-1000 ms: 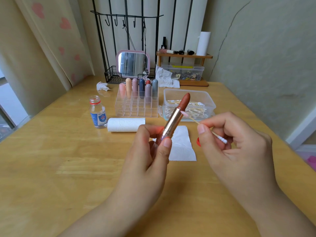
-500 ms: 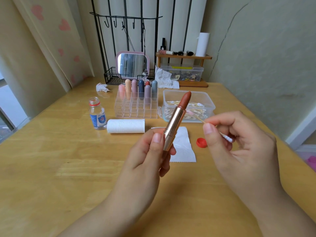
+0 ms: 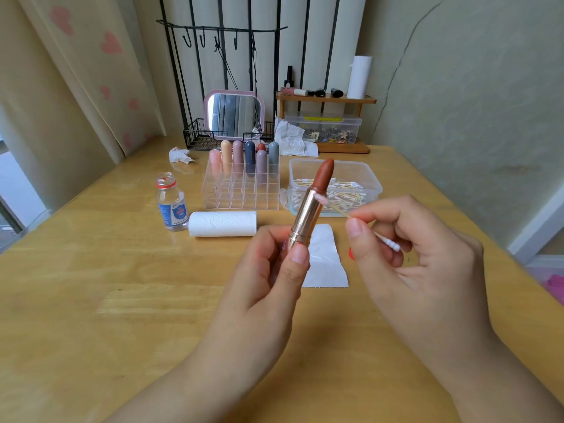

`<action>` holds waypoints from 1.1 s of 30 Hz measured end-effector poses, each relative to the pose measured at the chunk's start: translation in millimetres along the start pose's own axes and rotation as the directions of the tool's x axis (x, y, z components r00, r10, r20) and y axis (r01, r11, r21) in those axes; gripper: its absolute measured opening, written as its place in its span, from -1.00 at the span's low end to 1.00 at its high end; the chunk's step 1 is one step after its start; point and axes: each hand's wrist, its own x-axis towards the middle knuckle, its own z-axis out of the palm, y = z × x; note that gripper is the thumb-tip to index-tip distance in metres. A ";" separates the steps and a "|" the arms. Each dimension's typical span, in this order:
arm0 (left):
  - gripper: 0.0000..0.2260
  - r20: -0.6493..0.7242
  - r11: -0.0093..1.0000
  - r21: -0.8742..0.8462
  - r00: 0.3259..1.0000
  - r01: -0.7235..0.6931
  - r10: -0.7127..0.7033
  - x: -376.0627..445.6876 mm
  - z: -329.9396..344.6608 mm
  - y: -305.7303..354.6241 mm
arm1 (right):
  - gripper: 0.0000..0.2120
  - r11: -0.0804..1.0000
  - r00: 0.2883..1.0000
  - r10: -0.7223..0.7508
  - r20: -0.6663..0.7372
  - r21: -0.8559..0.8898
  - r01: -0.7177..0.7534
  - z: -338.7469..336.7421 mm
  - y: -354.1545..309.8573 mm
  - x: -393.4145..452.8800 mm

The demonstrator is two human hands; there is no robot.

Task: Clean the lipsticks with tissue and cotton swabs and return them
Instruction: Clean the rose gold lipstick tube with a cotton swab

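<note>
My left hand (image 3: 271, 270) grips the base of an uncapped lipstick (image 3: 311, 206), rose-gold tube with a brown-red bullet, held upright above the table. My right hand (image 3: 406, 257) pinches a cotton swab (image 3: 387, 241); its pink-stained tip touches the tube just below the bullet. A flat white tissue (image 3: 326, 261) lies on the table under the hands. The clear lipstick organizer (image 3: 241, 190) holds several capped lipsticks in its back rows. A clear box of cotton swabs (image 3: 366, 184) stands to its right.
A tissue roll (image 3: 222, 223) and an open small bottle (image 3: 171, 203) lie left of the hands; a red cap (image 3: 351, 253) peeks out by my right thumb. Crumpled tissues (image 3: 180, 154), a pink mirror (image 3: 233, 114), a wire basket and a wooden shelf stand at the back.
The swab tip has come back against the tube just below the bullet. Both hands shifted slightly; my left hand turned the lipstick a little in its grip.
</note>
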 end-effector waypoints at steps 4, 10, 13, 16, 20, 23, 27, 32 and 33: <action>-0.80 -0.026 0.999 0.039 1.000 -0.001 0.002 -0.5 -0.6 -1.4 | -0.87 1.000 1.000 0.000 -0.006 -0.012 0.000 -0.2 -1.0 0.2; -0.73 0.013 0.999 -0.023 0.999 0.029 -0.029 -0.5 -1.2 0.3 | -0.88 1.000 1.000 0.008 -0.005 -0.005 -0.008 -0.3 0.4 0.1; -0.71 0.051 0.997 -0.063 0.998 0.049 -0.046 -1.1 -1.0 2.7 | -0.87 1.000 1.000 0.010 -0.009 -0.004 -0.010 -0.4 1.9 -0.1; -0.77 0.053 0.995 -0.076 0.996 0.071 -0.067 -1.4 -0.6 4.1 | -0.86 1.000 1.000 -0.004 0.000 0.002 0.004 0.3 0.0 -0.5; -0.72 0.081 0.994 -0.087 0.995 0.068 -0.061 -1.7 -0.2 3.8 | -0.86 0.999 0.996 -0.040 0.075 0.018 0.039 4.4 -4.8 -1.0; -0.70 0.093 0.994 -0.092 0.995 0.054 -0.045 -1.3 0.8 2.6 | -0.88 0.997 0.992 -0.060 0.109 0.050 0.055 5.4 -6.5 -1.2; -0.65 0.081 0.982 -0.168 0.994 0.082 -0.069 0.4 0.3 0.6 | -0.87 0.998 0.999 0.003 0.039 0.063 -0.005 -1.5 -1.3 0.0; -0.63 0.115 0.972 -0.207 0.990 0.110 -0.088 0.1 0.6 -1.0 | -0.86 0.999 0.999 0.030 0.015 0.039 -0.031 -2.1 3.6 0.8; -0.63 0.118 0.970 -0.215 0.989 0.113 -0.089 0.3 0.8 -1.0 | -0.86 0.999 0.999 0.030 0.016 0.038 -0.031 -2.0 3.8 0.6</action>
